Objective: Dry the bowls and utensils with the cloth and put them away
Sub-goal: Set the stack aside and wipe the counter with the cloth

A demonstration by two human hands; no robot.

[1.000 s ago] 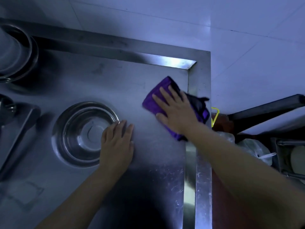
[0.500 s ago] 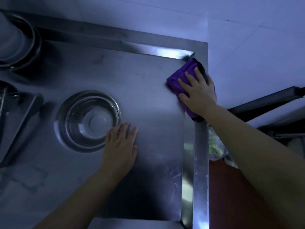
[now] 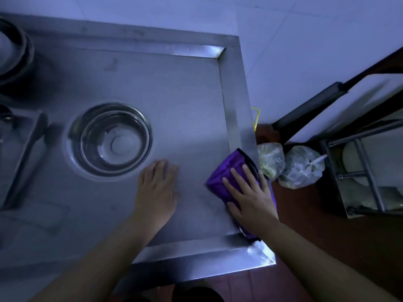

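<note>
A purple cloth (image 3: 226, 171) lies folded on the steel counter (image 3: 185, 105) by its right rim, near the front right corner. My right hand (image 3: 250, 197) presses flat on the cloth with straight, spread fingers. My left hand (image 3: 156, 188) rests flat on the bare counter, palm down, just right of and below a round steel bowl (image 3: 111, 138). The bowl sits upright and apart from both hands. No utensils are plainly visible.
Stacked round metal vessels (image 3: 13, 46) stand at the far left back. A steel tray (image 3: 19, 153) lies at the left edge. Two tied plastic bags (image 3: 292, 166) sit on the floor right of the counter, next to a metal rack (image 3: 366, 171).
My right hand has dragged the cloth from the back right corner toward me along the right rim. My left hand has stayed flat beside the bowl.
</note>
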